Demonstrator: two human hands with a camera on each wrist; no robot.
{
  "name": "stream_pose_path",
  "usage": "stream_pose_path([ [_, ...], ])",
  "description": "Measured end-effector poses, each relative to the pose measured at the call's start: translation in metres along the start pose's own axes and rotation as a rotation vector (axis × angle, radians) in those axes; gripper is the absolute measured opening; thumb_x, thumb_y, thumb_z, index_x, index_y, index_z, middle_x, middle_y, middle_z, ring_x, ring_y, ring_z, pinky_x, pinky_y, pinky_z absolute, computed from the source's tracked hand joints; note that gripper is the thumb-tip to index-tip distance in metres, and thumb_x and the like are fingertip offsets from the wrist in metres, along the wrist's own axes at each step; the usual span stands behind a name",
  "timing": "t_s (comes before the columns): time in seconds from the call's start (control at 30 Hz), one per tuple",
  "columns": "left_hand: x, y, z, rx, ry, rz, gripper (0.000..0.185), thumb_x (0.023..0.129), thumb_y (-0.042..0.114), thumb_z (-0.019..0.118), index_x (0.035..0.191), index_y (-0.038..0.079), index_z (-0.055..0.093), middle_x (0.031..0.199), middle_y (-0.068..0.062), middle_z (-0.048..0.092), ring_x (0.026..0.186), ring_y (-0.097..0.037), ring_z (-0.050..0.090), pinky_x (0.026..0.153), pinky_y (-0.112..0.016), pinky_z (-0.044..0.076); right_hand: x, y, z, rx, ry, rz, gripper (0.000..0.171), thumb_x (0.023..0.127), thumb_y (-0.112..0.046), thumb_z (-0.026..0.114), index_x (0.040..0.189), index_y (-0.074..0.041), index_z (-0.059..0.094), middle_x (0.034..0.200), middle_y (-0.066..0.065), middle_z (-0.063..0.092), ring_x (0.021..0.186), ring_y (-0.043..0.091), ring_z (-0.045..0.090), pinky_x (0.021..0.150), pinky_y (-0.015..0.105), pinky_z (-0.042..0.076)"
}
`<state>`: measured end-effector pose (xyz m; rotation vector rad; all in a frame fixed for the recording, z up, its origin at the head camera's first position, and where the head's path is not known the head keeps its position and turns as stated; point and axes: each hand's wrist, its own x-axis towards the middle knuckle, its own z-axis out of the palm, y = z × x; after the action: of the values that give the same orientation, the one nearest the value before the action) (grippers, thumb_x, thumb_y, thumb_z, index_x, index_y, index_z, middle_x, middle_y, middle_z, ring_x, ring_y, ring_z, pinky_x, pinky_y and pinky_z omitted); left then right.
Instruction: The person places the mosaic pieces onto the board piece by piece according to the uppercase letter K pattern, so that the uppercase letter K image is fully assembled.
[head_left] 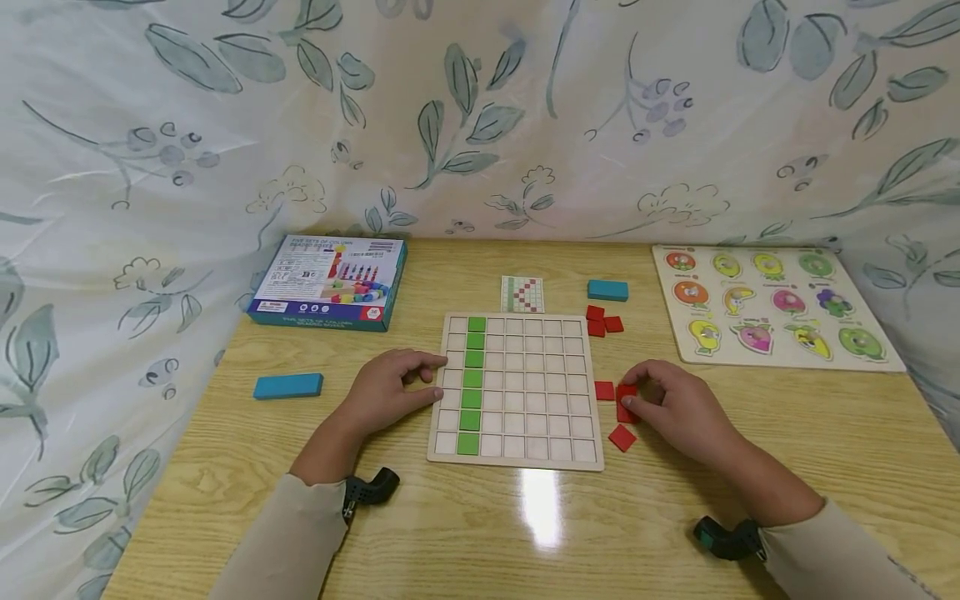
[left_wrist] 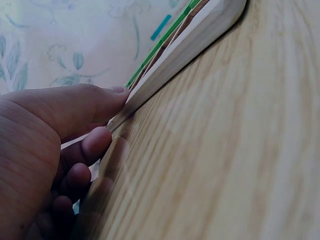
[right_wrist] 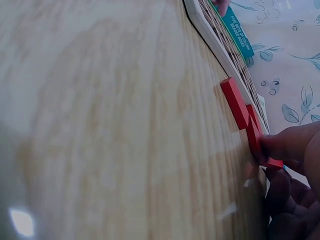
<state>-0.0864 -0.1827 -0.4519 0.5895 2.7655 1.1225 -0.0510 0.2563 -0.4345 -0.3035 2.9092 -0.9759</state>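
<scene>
A wooden grid board [head_left: 525, 450] lies mid-table with one column of green tiles [head_left: 472, 383] filled. My left hand [head_left: 390, 387] rests against the board's left edge [left_wrist: 165, 65], fingers and thumb [left_wrist: 80, 107] touching it. My right hand [head_left: 675, 408] sits right of the board and pinches a red square tile [head_left: 627, 393] among loose red tiles [head_left: 622, 437]. The right wrist view shows the red tiles [right_wrist: 237, 102] beside the board's edge [right_wrist: 210, 35] and my fingertips [right_wrist: 290, 145] on one [right_wrist: 274, 162].
More red tiles [head_left: 603, 321] and a blue block [head_left: 607, 290] lie behind the board, with a small pattern card [head_left: 522, 293]. A blue box [head_left: 330, 283] and another blue block [head_left: 288, 385] sit left. A fruit puzzle board [head_left: 772, 304] lies at right. Leafy cloth surrounds the table.
</scene>
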Motion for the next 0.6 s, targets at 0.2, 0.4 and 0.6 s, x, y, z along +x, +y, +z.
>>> stream_pose_path([
  [0.2, -0.0002, -0.0002, -0.0004, -0.004, 0.0, -0.004, 0.04, 0.095, 0.024, 0.084, 0.134, 0.017, 0.076, 0.098, 0.011, 0.064, 0.089, -0.018, 0.054, 0.082, -0.04, 0.044, 0.0004, -0.0007, -0.0004, 0.016, 0.005, 0.012, 0.019, 0.097, -0.008, 0.079, 0.113, -0.015, 0.069, 0.084, -0.002, 0.062, 0.075, 0.021, 0.053, 0.065, 0.029, 0.045],
  [0.4, -0.0004, -0.0007, -0.0005, -0.002, 0.003, -0.001, 0.04, 0.095, 0.024, 0.084, 0.133, 0.017, 0.076, 0.098, 0.01, 0.064, 0.088, -0.018, 0.053, 0.081, -0.039, 0.043, 0.0028, -0.0006, -0.0028, 0.046, -0.019, 0.03, 0.013, 0.101, -0.01, 0.076, 0.112, -0.014, 0.071, 0.089, -0.003, 0.068, 0.077, 0.02, 0.055, 0.067, 0.027, 0.048],
  [0.6, 0.0004, -0.001, 0.0006, 0.0, 0.001, 0.003, 0.04, 0.095, 0.024, 0.084, 0.133, 0.018, 0.076, 0.097, 0.011, 0.064, 0.087, -0.018, 0.053, 0.081, -0.04, 0.043, 0.0067, -0.0001, -0.0065, 0.066, -0.043, 0.037, 0.011, 0.102, -0.01, 0.074, 0.112, -0.013, 0.072, 0.089, -0.002, 0.068, 0.077, 0.02, 0.055, 0.067, 0.028, 0.047],
])
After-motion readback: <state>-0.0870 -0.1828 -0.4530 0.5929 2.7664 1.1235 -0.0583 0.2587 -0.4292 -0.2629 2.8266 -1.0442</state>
